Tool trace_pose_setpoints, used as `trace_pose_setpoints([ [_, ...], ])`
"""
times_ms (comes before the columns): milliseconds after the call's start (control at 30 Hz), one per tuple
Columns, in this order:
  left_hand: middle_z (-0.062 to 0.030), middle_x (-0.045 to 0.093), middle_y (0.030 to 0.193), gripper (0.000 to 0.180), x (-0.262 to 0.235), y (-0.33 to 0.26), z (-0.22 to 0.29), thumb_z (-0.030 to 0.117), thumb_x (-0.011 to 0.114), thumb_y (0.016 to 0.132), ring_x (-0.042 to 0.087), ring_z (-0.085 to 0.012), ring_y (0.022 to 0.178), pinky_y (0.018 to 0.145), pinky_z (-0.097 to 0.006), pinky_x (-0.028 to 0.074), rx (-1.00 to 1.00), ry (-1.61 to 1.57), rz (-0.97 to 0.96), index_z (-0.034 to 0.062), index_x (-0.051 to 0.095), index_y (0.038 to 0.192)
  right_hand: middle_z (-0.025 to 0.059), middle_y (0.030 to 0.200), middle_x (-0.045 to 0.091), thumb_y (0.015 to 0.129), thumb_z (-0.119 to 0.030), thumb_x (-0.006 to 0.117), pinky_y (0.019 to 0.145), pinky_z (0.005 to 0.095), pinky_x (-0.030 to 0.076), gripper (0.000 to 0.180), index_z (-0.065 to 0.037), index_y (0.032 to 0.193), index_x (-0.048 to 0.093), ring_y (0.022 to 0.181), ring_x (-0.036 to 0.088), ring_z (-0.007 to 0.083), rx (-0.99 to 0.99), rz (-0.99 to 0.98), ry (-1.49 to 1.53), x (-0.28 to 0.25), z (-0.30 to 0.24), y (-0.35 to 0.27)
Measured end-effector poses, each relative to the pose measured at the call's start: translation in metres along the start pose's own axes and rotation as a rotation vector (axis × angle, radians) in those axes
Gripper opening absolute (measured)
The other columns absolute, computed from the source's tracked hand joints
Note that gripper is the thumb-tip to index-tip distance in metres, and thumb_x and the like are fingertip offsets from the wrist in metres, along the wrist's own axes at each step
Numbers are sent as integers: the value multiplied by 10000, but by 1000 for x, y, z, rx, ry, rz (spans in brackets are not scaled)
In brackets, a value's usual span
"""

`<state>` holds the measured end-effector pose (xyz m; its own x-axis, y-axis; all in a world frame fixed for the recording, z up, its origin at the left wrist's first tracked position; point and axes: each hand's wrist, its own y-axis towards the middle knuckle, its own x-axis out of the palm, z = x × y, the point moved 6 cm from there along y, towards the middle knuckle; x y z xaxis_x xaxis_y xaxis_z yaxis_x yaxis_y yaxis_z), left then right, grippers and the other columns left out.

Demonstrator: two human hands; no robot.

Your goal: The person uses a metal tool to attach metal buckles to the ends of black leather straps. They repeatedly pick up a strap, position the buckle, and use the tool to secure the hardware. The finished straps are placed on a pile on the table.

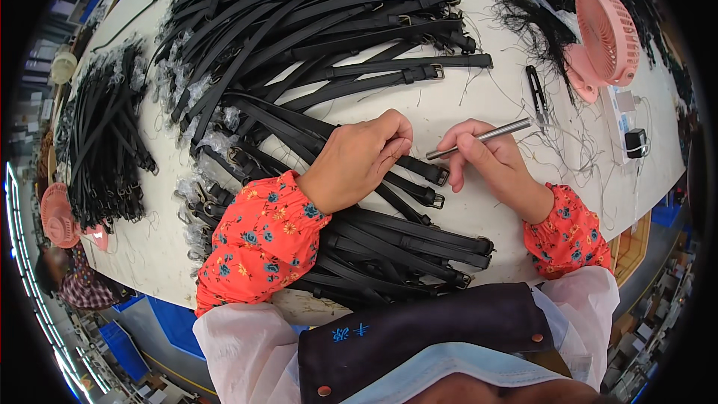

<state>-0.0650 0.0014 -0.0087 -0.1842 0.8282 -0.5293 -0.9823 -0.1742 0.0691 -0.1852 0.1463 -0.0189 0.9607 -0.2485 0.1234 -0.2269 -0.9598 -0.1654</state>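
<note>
My left hand is closed, thumb and fingers pinched together above the black straps. What sits in the pinch is too small to make out. From under that hand a black leather strap with a metal buckle runs to the right. My right hand is closed around a slim silver metal rod, its darker tip pointing left toward my left hand without touching it. More buckled straps lie piled beneath my left forearm.
A large heap of black straps, partly in clear plastic wrap, covers the far table. Another bundle lies left. Black-handled thread snips and loose threads rest right, near a pink fan. A second pink fan stands at the left edge.
</note>
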Motion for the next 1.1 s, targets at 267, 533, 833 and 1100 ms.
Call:
trace_pose_setpoints([
  [267,-73,673,831,35,0,3,0,40,514,1031,649,-142,668,631,-275,517,-30,-76,25,27,513,1063,65,715,655,1093,-313,460,642,260,493,361,14,1107,615,651,614,118,10,20,-22,-8,-2,2],
  [533,-120,609,861,68,-8,5,-8,2,396,1008,700,-212,640,589,-334,540,-68,-220,136,-7,396,1075,76,679,598,1104,-325,408,747,311,493,355,-10,1119,571,632,577,154,-134,185,-6,-20,11,-5],
  [833,-124,570,1013,196,-21,0,-20,-3,489,925,678,-188,738,596,-328,515,62,-489,529,-8,434,1113,139,1057,633,811,35,668,944,349,463,332,9,1127,567,971,620,254,-379,-3,-697,10,0,-6],
  [1100,-71,606,974,182,-2,2,0,163,814,743,591,-292,1024,915,-421,457,316,234,93,140,704,887,116,1021,619,790,53,634,839,310,458,340,-14,1119,587,860,551,208,-401,55,-716,6,3,-2],
])
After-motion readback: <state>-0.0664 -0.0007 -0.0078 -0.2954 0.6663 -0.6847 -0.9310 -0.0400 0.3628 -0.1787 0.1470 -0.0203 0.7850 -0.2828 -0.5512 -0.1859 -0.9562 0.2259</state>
